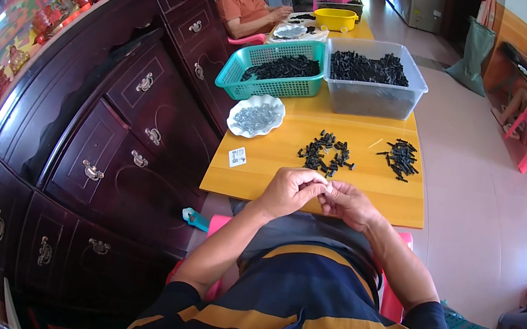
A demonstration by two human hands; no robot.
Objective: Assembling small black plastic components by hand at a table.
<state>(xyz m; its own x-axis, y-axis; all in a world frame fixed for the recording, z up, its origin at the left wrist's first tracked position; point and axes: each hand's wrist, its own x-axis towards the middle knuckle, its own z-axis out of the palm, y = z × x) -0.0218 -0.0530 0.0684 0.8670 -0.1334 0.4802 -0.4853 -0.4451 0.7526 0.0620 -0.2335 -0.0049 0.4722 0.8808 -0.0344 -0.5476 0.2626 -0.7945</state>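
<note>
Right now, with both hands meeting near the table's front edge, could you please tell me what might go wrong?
Anything pinched between the left hand and right hand could drop past the front edge of the table. The white scalloped dish of clear pieces sits by the left edge and might be knocked off. The right pile of black parts lies near the right edge, so some could roll off.

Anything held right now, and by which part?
Cannot be told: the left hand and right hand are close together, hiding any small thing between them.
</note>
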